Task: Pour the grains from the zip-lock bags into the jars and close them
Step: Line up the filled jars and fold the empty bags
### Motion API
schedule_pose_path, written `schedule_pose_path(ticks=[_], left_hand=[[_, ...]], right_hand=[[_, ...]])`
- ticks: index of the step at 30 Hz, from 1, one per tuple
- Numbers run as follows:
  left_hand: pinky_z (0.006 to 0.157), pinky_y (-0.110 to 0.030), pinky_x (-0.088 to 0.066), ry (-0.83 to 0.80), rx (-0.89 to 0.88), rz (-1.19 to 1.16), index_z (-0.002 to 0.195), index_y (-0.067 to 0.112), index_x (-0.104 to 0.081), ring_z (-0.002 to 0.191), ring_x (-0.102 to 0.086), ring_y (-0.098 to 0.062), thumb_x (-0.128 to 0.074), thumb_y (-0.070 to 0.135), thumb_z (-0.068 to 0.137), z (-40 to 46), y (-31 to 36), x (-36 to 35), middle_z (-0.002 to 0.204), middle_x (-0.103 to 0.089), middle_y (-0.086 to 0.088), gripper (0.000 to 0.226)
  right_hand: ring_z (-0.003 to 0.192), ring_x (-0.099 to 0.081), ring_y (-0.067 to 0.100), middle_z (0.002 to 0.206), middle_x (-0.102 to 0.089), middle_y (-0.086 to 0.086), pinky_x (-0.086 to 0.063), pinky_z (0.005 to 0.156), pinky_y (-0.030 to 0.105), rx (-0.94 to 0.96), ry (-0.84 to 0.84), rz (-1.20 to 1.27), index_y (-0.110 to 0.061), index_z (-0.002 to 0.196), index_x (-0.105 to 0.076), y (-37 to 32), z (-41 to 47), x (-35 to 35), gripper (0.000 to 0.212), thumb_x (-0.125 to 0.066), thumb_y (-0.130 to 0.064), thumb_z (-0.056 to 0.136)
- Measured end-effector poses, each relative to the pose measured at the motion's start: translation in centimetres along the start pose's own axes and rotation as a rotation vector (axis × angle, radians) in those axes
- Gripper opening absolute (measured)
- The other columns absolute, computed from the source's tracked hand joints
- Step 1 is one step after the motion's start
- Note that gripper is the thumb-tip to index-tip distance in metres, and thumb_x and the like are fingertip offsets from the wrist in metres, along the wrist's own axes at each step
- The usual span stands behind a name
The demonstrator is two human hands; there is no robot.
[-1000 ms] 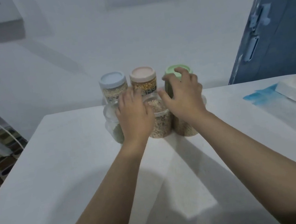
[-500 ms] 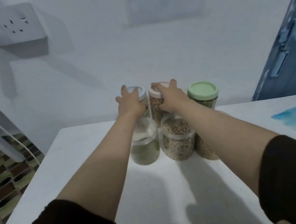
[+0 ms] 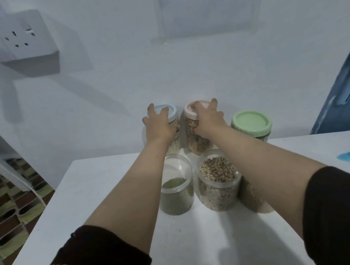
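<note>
Back row: blue-lidded jar (image 3: 171,119) is gripped at the top by the left hand (image 3: 159,126); pink-lidded jar (image 3: 193,130) by the right hand (image 3: 209,118). Green-lidded jar (image 3: 251,125) is closed, just right of the right hand. Nearer than both hands, lidless: green-grain jar (image 3: 176,190), part filled; brown-grain jar (image 3: 219,181), nearly full.

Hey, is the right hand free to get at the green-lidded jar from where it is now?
Probably yes. The right hand grips the pink-lidded jar, and the green-lidded jar stands just to its right with nothing over its lid, though the hand must let go first.
</note>
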State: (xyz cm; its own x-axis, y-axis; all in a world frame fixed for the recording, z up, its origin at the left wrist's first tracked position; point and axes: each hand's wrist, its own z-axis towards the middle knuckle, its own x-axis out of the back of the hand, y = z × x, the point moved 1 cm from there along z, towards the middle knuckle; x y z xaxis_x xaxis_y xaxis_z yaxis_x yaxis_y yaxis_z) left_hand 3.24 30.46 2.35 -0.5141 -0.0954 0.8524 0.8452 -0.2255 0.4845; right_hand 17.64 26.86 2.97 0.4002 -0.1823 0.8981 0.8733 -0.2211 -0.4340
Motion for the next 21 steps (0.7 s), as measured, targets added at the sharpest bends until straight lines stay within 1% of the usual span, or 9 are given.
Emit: schedule_pose_path(ticks=[2, 4, 7, 10, 11, 13, 15, 18, 21], left_hand=[[0.113, -0.051, -0.029, 0.003, 0.036, 0.004, 0.145, 0.023, -0.039, 0.143, -0.012, -0.042, -0.068, 0.036, 0.089, -0.4, 0.3, 0.0, 0.162, 0.0, -0.011, 0.064], [0.117, -0.06, -0.014, 0.103, 0.012, 0.049, 0.147, 0.024, -0.036, 0.148, -0.001, -0.04, -0.063, 0.041, 0.091, -1.4, 1.3, 0.2, 0.163, -0.003, -0.012, 0.064], [0.119, -0.058, -0.009, 0.251, -0.237, 0.101, 0.146, 0.024, -0.041, 0.149, -0.006, -0.037, -0.056, 0.038, 0.094, -3.3, 4.0, -0.3, 0.162, -0.016, -0.01, 0.056], [0.12, -0.056, -0.006, 0.138, -0.368, 0.187, 0.15, 0.026, -0.033, 0.15, -0.009, -0.031, -0.056, 0.032, 0.094, -4.2, 6.7, -1.8, 0.162, -0.019, -0.006, 0.061], [0.12, -0.055, -0.007, 0.096, -0.371, 0.236, 0.151, 0.025, -0.03, 0.15, -0.012, -0.029, -0.057, 0.031, 0.094, -4.1, 7.1, -2.3, 0.162, -0.021, -0.005, 0.063], [0.12, -0.049, -0.015, 0.067, -0.361, 0.277, 0.151, 0.021, -0.031, 0.147, -0.021, -0.027, -0.059, 0.026, 0.094, -3.8, 7.4, -3.1, 0.158, -0.03, -0.005, 0.064], [0.114, -0.042, -0.028, 0.137, -0.36, 0.218, 0.147, 0.018, -0.041, 0.141, -0.033, -0.026, -0.06, 0.012, 0.091, -3.6, 7.2, -3.5, 0.15, -0.044, -0.004, 0.059], [0.101, -0.037, -0.04, 0.227, -0.342, 0.167, 0.136, 0.018, -0.052, 0.131, -0.044, -0.023, -0.062, 0.004, 0.088, -3.5, 7.2, -3.8, 0.136, -0.057, -0.002, 0.052], [0.094, -0.036, -0.042, 0.225, -0.326, 0.152, 0.134, 0.02, -0.052, 0.129, -0.045, -0.022, -0.063, 0.007, 0.089, -3.6, 7.9, -3.9, 0.135, -0.058, 0.001, 0.049]], right_hand=[[0.132, -0.031, 0.048, 0.161, 0.011, 0.017, -0.042, 0.088, 0.042, 0.002, 0.0, -0.041, -0.036, 0.147, -0.025, -0.2, -0.6, 0.4, 0.073, -0.063, -0.009, 0.091], [0.139, -0.023, 0.044, 0.162, 0.009, 0.015, -0.037, 0.102, 0.047, 0.027, 0.07, -0.156, -0.034, 0.152, -0.018, -0.5, -1.6, 1.8, 0.075, -0.062, -0.022, 0.093], [0.142, -0.015, 0.043, 0.161, -0.009, 0.013, -0.022, 0.112, 0.054, 0.0, 0.172, -0.3, -0.027, 0.15, -0.025, 0.9, -3.8, 4.6, 0.064, -0.055, -0.036, 0.095], [0.141, -0.008, 0.053, 0.16, -0.005, 0.015, -0.022, 0.11, 0.063, -0.165, 0.006, -0.355, -0.036, 0.15, -0.023, 4.8, -5.2, 5.5, 0.077, -0.065, -0.047, 0.087], [0.139, -0.01, 0.055, 0.158, -0.004, 0.015, -0.028, 0.106, 0.063, -0.196, -0.059, -0.316, -0.041, 0.148, -0.021, 5.9, -5.5, 5.5, 0.08, -0.07, -0.044, 0.084], [0.132, -0.017, 0.053, 0.153, -0.009, 0.014, -0.041, 0.095, 0.054, -0.188, -0.075, -0.232, -0.047, 0.146, -0.023, 7.2, -5.4, 5.0, 0.08, -0.071, -0.03, 0.085], [0.131, -0.018, 0.049, 0.153, -0.009, 0.013, -0.042, 0.093, 0.049, -0.14, -0.038, -0.189, -0.047, 0.146, -0.024, 7.5, -4.6, 4.5, 0.08, -0.067, -0.017, 0.086], [0.136, -0.015, 0.046, 0.159, -0.005, 0.012, -0.038, 0.103, 0.051, -0.069, 0.013, -0.13, -0.038, 0.151, -0.02, 7.7, -2.8, 4.0, 0.087, -0.068, -0.011, 0.084], [0.139, -0.017, 0.045, 0.16, -0.007, 0.015, -0.037, 0.104, 0.049, -0.041, 0.03, -0.089, -0.022, 0.151, -0.022, 8.0, -0.8, 4.1, 0.088, -0.074, -0.014, 0.081]])
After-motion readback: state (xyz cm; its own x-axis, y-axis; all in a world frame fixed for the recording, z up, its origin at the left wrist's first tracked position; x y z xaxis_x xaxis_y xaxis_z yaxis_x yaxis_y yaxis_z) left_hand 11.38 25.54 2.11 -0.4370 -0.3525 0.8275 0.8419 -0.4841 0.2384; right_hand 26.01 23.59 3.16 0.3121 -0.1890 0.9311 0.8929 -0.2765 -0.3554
